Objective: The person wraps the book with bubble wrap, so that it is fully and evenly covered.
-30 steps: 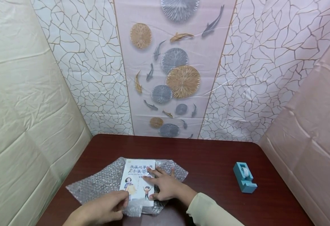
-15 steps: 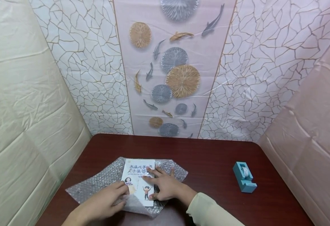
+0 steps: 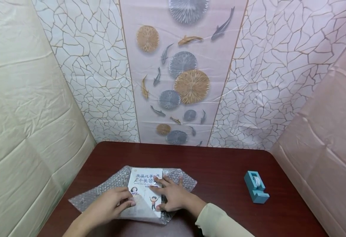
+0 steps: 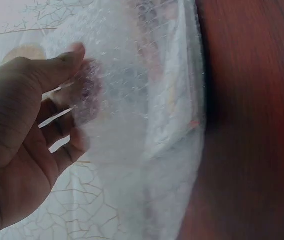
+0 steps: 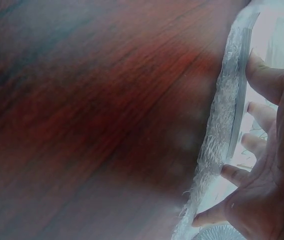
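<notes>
A white book (image 3: 144, 184) with blue lettering and cartoon figures lies on a sheet of bubble wrap (image 3: 101, 192), which spreads out to both sides beneath it. My left hand (image 3: 110, 205) pinches the near flap of the wrap, folded up over the lower part of the cover. In the left wrist view the thumb and fingers hold the clear bubble wrap (image 4: 122, 100), and the cover shows through it. My right hand (image 3: 176, 196) presses on the right side of the book with its fingers spread. The right wrist view shows that hand (image 5: 262, 165) along the book's edge.
A teal tape dispenser (image 3: 256, 187) with a roll of tape stands at the right of the dark red wooden table (image 3: 214, 164). Patterned cloth (image 3: 173, 65) hangs behind the table, and pale fabric walls (image 3: 36, 131) enclose both sides.
My left hand has moved up and slightly left, drawing the near flap of bubble wrap over the book's lower part. The right hand stays in place on the book.
</notes>
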`<control>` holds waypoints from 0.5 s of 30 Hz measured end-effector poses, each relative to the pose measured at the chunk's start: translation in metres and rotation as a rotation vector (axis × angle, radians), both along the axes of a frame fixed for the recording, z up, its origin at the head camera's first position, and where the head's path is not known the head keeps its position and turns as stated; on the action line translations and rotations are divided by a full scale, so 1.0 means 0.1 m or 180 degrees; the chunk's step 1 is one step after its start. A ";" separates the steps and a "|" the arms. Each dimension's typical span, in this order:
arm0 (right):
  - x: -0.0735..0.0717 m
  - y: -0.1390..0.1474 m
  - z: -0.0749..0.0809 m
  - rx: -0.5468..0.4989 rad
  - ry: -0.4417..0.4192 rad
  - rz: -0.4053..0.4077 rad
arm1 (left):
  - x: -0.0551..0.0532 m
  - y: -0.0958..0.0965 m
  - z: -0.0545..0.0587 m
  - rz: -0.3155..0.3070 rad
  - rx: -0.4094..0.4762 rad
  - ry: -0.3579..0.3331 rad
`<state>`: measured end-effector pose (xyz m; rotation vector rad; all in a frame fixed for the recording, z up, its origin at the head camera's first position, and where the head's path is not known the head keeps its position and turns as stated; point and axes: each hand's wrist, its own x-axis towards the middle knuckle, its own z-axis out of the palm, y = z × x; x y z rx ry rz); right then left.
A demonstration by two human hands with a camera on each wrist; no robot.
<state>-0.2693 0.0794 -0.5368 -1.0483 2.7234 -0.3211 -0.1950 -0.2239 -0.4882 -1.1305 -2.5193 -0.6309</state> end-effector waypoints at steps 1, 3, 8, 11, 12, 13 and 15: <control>0.00 0.00 0.00 -0.0002 0.0000 0.0005 | -0.01 0.01 -0.01 0.0037 0.0028 0.0013; -0.01 0.00 -0.01 -0.0009 0.0001 0.0015 | -0.04 0.02 -0.02 0.0109 0.0102 0.0000; -0.02 0.00 -0.01 -0.0030 -0.0033 0.0037 | -0.09 0.06 -0.07 0.0433 0.0193 -0.0260; -0.01 0.00 0.00 -0.0030 -0.0041 0.0044 | -0.13 0.09 -0.12 0.0616 0.0187 -0.0263; -0.01 0.00 0.00 -0.0025 -0.0041 0.0045 | -0.15 0.10 -0.14 0.0672 0.0192 -0.0235; -0.01 0.00 0.00 -0.0013 -0.0036 0.0044 | -0.17 0.12 -0.16 0.0707 0.0211 -0.0212; 0.00 0.00 0.01 0.0005 -0.0040 0.0040 | -0.21 0.14 -0.20 0.0760 0.0241 -0.0091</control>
